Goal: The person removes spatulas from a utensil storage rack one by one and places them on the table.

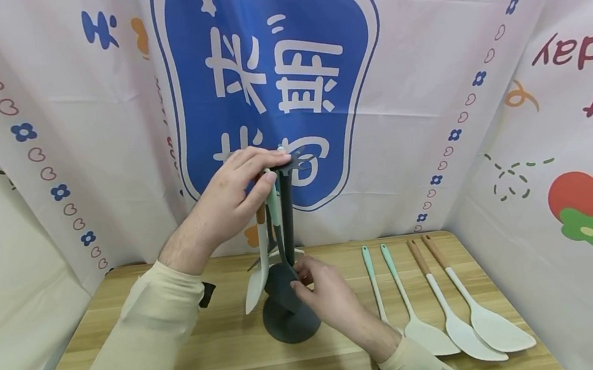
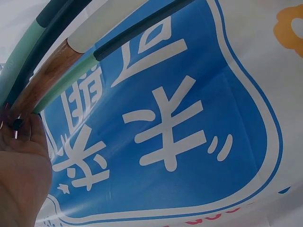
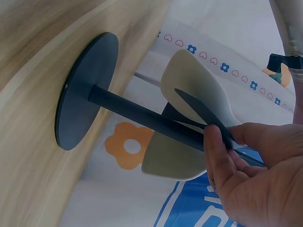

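Observation:
A dark utensil stand (image 1: 288, 223) with a round base (image 3: 87, 90) stands upright on the table, utensils hanging around its pole. My left hand (image 1: 228, 196) grips the stand's top, fingers over it and thumb beside the upper end of a mint handle (image 1: 274, 206). In the left wrist view, the fingertips of my left hand (image 2: 26, 156) are close to several handle ends. Lower down, my right hand (image 1: 332, 298) pinches the dark head of a mint-handled spatula (image 1: 286, 288). Beside it hangs a white spatula with a wooden handle (image 1: 257, 285). The right wrist view shows another pale head (image 3: 173, 158) behind the pole.
Several white-headed spatulas lie on the wooden table (image 1: 230, 366) at the right, some with mint handles (image 1: 396, 271) and some with wooden handles (image 1: 437, 251). A printed cloth (image 1: 423, 40) hangs behind the table and along its sides.

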Demonstrator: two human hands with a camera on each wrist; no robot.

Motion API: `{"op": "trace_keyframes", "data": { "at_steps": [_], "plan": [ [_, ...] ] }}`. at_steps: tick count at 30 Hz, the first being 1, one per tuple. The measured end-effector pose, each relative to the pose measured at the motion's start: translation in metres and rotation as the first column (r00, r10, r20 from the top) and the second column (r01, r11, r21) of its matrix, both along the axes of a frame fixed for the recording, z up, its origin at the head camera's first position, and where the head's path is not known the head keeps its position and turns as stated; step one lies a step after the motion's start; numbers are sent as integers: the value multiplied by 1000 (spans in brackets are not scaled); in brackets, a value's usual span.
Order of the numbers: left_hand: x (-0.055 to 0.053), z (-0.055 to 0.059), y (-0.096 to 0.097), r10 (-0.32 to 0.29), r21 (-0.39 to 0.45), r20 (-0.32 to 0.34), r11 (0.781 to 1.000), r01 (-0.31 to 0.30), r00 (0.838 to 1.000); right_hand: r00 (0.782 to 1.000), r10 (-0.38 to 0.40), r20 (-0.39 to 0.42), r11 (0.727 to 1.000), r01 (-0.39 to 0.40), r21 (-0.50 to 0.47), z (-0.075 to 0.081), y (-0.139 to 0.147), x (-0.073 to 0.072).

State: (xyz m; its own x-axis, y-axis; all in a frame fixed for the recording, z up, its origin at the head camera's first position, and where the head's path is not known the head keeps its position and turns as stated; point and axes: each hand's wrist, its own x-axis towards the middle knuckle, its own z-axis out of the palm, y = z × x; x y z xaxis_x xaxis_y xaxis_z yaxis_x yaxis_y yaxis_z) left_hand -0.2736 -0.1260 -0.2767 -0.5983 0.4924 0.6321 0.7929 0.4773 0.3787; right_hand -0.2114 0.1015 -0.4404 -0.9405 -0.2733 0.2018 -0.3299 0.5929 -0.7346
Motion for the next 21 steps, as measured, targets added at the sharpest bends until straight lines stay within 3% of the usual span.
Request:
{"op": "trace_keyframes", "data": {
  "at_steps": [21],
  "plan": [
    [0, 0, -1, 4, -2, 29, 1000, -4, 1000, 998, -16, -63, 1000, 15, -7, -1, -1, 4]
  ]
}}
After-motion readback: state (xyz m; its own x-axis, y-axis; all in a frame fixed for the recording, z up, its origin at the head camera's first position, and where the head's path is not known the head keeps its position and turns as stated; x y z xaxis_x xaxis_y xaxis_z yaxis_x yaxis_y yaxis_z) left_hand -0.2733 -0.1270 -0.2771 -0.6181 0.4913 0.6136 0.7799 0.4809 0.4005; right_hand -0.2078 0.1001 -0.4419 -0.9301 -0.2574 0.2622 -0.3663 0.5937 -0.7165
